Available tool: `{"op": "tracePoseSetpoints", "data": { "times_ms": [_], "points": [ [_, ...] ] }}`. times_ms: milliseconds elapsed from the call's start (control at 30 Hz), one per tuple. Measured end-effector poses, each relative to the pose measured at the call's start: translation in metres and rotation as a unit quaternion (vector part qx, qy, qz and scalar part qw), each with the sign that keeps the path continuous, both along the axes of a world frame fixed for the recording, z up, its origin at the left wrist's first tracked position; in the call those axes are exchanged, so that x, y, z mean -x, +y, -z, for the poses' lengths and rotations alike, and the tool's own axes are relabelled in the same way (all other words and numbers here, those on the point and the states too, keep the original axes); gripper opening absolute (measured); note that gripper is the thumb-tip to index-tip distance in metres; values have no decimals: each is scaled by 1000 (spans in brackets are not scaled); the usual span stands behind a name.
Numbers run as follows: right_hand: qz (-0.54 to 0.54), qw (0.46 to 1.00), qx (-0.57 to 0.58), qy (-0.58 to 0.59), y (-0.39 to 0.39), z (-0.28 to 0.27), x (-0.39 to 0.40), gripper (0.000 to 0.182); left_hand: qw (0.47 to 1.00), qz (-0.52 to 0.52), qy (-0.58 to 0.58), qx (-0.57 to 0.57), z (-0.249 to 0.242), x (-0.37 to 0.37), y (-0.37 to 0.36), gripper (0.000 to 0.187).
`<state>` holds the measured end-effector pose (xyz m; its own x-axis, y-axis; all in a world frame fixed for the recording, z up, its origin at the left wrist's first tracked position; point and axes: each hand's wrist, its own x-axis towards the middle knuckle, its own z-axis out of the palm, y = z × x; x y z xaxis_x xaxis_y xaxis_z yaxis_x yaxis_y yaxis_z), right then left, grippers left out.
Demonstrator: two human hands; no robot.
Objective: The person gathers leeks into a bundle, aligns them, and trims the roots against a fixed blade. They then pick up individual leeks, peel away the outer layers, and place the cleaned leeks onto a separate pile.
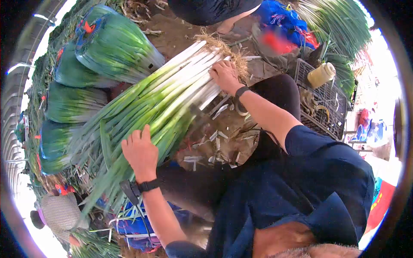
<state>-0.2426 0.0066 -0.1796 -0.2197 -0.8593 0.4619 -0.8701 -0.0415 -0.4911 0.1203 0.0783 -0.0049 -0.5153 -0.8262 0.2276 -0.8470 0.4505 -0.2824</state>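
A big loose heap of long green onions (172,88) lies slantwise in front of me, with white stems and roots at the upper right and green leaves at the lower left. My left hand (140,154) lies on the leaves, fingers stretched and apart. On the white stems near the roots rests my right hand (225,76), its fingers laid over them and slightly spread. Dark bands circle both wrists. The underside of the heap is hidden.
Several wrapped onion bundles (116,45) stand at the left. A black crate (320,105) with a roll of pale twine (321,75) is at my right. Another person (215,8) is at the top, and one more (62,213) at lower left. Leaf scraps (217,137) litter the ground.
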Motion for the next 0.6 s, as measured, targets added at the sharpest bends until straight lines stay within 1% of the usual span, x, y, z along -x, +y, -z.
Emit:
{"op": "tracePoseSetpoints", "data": {
  "times_ms": [33,100,133,167,200,233,300,367,400,433,467,500,567,600],
  "points": [
    [5,1000,5,-1,3,-2,1,25,1000,5,-1,5,3,0,-3,38],
    [-54,998,-25,-27,3,-5,6,23,999,25,-9,-22,21,-1,-11,40],
    [-189,960,43,-202,-3,3,13,21,999,18,-19,-34,26,0,-11,40],
    [-185,960,45,-204,-1,15,19,21,999,23,-22,-33,31,-4,-12,40],
    [-170,983,20,-67,10,2,19,24,999,29,-3,-39,37,-9,-14,40],
    [-152,986,-6,73,15,-7,23,29,998,36,16,-45,32,-4,-17,39],
    [-143,987,11,74,12,-18,25,27,998,30,14,-58,10,-1,-19,38],
    [-133,988,25,72,8,-25,23,26,999,46,-7,-23,-19,1,-26,36],
    [-133,989,41,56,4,-33,22,24,998,51,-10,-23,-33,2,-33,36],
    [-132,989,58,40,-2,-42,21,23,998,54,-26,-6,-45,1,-43,36],
    [-118,987,93,51,-11,-51,19,22,997,58,-41,11,-52,-1,-55,37],
    [-112,988,94,49,-24,-53,17,22,997,64,-44,13,-51,-5,-70,37],
    [-135,986,89,41,-57,-54,17,21,997,70,-20,-1,-39,-18,-102,39],
    [-156,985,68,29,-76,-43,18,20,998,43,-27,-36,-27,-26,-119,41]
  ]
}}
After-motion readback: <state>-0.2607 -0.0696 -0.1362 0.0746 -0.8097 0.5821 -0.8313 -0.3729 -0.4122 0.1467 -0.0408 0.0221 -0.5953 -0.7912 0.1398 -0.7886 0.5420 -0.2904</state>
